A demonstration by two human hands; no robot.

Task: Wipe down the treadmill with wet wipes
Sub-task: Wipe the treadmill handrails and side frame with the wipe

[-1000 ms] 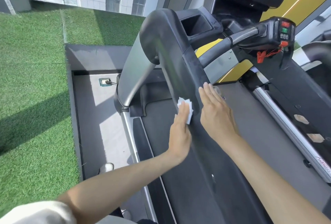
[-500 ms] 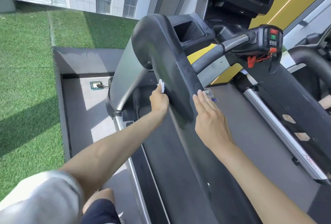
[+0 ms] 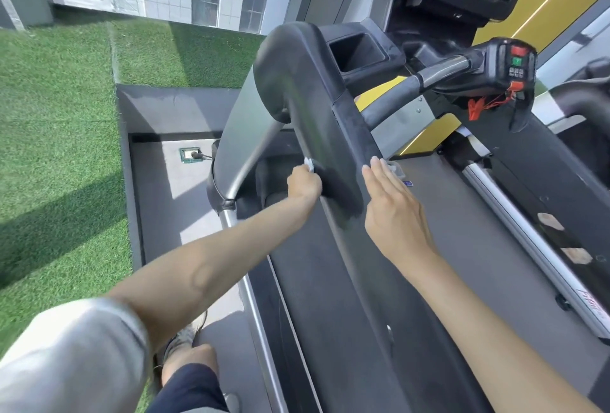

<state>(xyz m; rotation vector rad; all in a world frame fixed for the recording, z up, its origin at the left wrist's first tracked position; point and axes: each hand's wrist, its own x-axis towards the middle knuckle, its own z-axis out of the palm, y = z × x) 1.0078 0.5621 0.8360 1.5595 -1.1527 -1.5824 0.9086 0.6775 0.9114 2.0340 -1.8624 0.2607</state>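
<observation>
I'm on the treadmill's (image 3: 462, 247) left rail (image 3: 317, 109), wiping its outer face low down, below the bend. I judge the job is half done at best. The next stroke should run along the rail with firm pressure, so the dirt lifts instead of smearing. My left arm reaches straight out. My left hand (image 3: 303, 183) curls round the wipe (image 3: 309, 163), which peeks white above my knuckles, against the rail. My right hand (image 3: 392, 211) lies flat, fingers straight, bracing the rail's inner side.
</observation>
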